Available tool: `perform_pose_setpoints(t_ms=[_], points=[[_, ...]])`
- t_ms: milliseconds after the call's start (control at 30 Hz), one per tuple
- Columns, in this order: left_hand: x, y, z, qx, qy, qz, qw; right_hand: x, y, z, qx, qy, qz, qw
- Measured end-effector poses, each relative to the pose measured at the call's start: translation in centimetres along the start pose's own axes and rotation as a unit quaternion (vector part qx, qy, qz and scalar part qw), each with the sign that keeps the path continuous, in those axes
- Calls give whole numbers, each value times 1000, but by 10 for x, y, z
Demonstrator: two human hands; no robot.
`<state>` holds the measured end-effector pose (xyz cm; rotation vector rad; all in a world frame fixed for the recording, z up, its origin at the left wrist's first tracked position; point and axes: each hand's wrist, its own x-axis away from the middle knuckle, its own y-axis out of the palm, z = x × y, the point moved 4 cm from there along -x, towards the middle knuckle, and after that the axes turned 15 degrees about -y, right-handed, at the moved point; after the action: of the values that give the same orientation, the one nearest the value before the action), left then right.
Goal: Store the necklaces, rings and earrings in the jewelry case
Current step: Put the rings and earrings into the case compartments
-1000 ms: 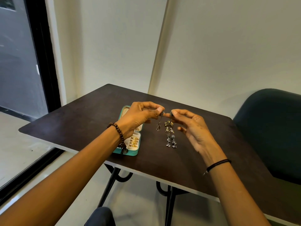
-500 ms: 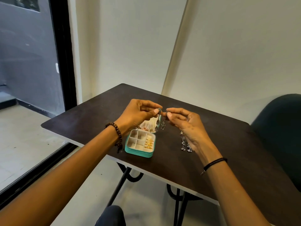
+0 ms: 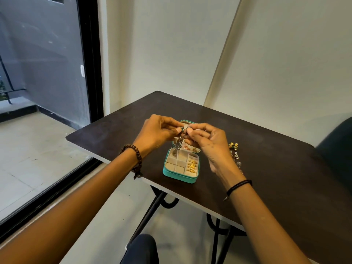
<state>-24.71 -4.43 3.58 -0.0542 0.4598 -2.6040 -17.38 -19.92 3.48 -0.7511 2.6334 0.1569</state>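
A dark wooden table (image 3: 266, 168) on black metal legs stands against a cream wall, with a dark green chair (image 3: 337, 141) at its right end. Near the table's front edge sits a small teal jewelry case (image 3: 180, 175), its lid tipped up at the far side and its cream lining divided into a grid of little compartments. Above the case a seated person's left hand (image 3: 156, 133), a brown bead bracelet (image 3: 133, 155) at the wrist, and right hand (image 3: 207, 141), a thin black band (image 3: 239, 186) at the wrist, meet fingertip to fingertip. Both have fingers curled, and thumb and forefinger pinch the top of a dangling silver earring (image 3: 178, 145), which hangs over the case's far-left compartment; whether it is one piece or a pair cannot be told. Loose earrings (image 3: 235, 153), yellow, silver and triangular, lie in a row on the table just right of the right hand. Gold rings (image 3: 192, 165) fill the slots along the case's right side.
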Motion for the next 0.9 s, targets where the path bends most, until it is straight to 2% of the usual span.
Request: perform_pose_setpoints(t_ms=[167,767,900], points=[[-1,-6,-12,2,-11,11,1000,2,10,9,-2,13,-1,1000],[10,0,-38,0,-55,-24,998,18,10,34,1,45,-18,999],[13,0,-42,-27,-60,-15,998,17,9,39,76,18,-43,996]])
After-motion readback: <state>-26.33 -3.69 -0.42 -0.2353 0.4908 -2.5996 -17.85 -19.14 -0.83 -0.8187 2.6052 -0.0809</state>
